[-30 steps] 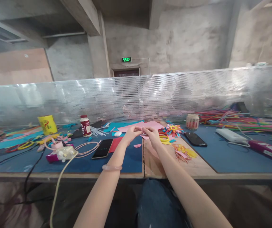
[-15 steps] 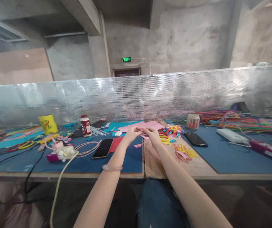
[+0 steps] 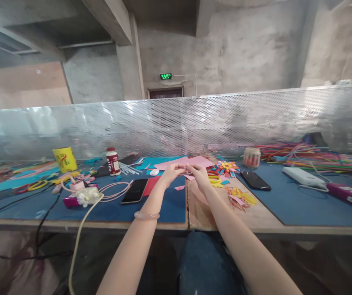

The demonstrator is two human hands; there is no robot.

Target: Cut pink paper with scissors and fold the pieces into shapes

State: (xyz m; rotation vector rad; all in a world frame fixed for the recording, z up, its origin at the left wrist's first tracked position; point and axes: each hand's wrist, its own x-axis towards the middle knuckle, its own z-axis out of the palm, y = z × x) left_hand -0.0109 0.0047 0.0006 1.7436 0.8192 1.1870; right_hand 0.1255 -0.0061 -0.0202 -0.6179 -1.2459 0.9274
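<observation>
My left hand (image 3: 171, 172) and my right hand (image 3: 199, 173) meet above the middle of the workbench, fingertips pinched together on a small pink paper piece (image 3: 186, 167) held between them. A clear bangle (image 3: 147, 215) sits on my left forearm. Under the hands lie pink paper sheets (image 3: 191, 162) and small pink scraps (image 3: 179, 187) on the blue mat (image 3: 163, 205). A paper flower (image 3: 226, 167) with red and blue petals lies just right of my right hand.
A black phone (image 3: 134, 191) lies left of my hands, another phone (image 3: 255, 180) to the right. A red-capped bottle (image 3: 112, 161), a yellow cup (image 3: 64, 159), cables with a power strip (image 3: 86, 196), coloured strips (image 3: 311, 155) and a perforated metal screen (image 3: 176, 123) fill the bench.
My hands stay pinched together on the pink piece, with only slight finger movement. The view has shifted a little to the left.
</observation>
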